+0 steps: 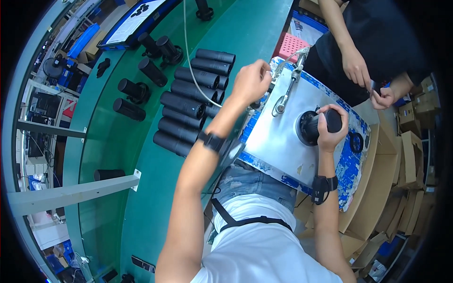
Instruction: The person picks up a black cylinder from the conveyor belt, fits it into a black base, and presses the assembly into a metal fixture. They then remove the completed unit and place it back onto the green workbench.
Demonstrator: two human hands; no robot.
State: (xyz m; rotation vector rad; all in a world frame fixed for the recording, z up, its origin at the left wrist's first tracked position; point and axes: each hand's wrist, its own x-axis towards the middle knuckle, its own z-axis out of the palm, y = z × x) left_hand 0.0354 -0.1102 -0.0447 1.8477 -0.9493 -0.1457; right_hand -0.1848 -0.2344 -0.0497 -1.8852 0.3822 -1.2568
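- Here the right hand has its fingers clamped round a black cylinder, holding it on its side just over the metal plate, likely to keep it steady.
- The left hand is closed by the plate's far edge, near the hanging silver tool; what it grips is unclear.
- Rows of black tubes crowd the green tabletop to the left.
- Another person's hands work across the plate.
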